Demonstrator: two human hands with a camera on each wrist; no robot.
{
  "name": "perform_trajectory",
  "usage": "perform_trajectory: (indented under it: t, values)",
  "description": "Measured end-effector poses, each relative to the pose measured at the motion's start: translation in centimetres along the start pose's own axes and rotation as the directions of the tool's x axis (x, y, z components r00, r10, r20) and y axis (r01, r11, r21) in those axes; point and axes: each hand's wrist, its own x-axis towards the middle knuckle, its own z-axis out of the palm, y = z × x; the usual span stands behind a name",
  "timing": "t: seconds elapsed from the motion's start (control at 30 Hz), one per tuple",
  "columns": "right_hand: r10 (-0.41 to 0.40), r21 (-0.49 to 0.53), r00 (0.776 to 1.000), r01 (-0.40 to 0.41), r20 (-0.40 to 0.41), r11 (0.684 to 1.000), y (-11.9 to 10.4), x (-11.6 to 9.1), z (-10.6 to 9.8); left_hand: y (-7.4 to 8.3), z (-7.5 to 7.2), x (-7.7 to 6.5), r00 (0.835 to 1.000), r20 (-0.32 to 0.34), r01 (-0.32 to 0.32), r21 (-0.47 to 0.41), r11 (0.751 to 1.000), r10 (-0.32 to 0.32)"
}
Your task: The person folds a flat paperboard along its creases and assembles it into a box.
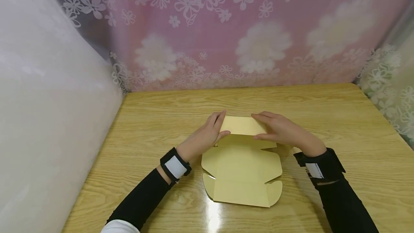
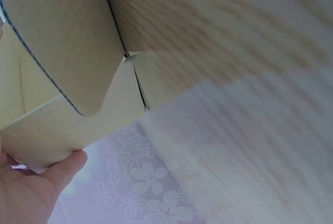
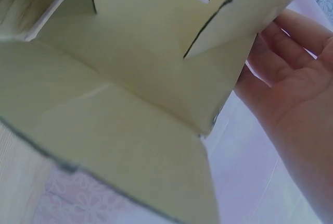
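A pale yellow die-cut cardboard box blank (image 1: pixel 240 164) lies on the wooden table, its side flaps and rounded near tabs spread out flat or slightly raised. Its far panel (image 1: pixel 243 125) is folded up and inward. My left hand (image 1: pixel 208 132) grips the left end of that panel, thumb on the near edge and fingers at the far side. At the opposite end, my right hand (image 1: pixel 279 128) holds the panel the same way. In the left wrist view, the left thumb (image 2: pixel 67 169) presses the card's edge. Raised flaps and a slot show in the right wrist view, with right fingers (image 3: pixel 291 41) behind the card.
The wood-grain table (image 1: pixel 155 118) extends around the blank on all sides. A pink flowered curtain (image 1: pixel 207 39) hangs along the table's far edge. A white sheet (image 1: pixel 55 92) rises at the left, and a pale flowered curtain (image 1: pixel 388 82) hangs at the right.
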Motion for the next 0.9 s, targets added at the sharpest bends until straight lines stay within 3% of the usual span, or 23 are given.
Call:
perform_trajectory:
  t: [0.43, 0.63, 0.9]
  values:
    - [0.028, 0.027, 0.999, -0.027, -0.029, 0.999, 1.0, -1.6, -0.4, -0.2, 0.2, 0.1, 1.000, 0.007, 0.002, -0.025, 1.000, -0.002]
    - [0.040, 0.028, 0.999, -0.039, -0.031, 0.999, 1.3, -2.0, -0.5, 0.0, 0.0, 0.2, 1.000, 0.006, -0.013, -0.003, 1.000, 0.013]
    - [-0.004, 0.029, 0.998, 0.006, -0.059, 1.000, 1.5, -2.0, -0.3, -0.1, -1.0, 0.8, 0.998, 0.068, -0.020, 0.069, 0.997, 0.016]
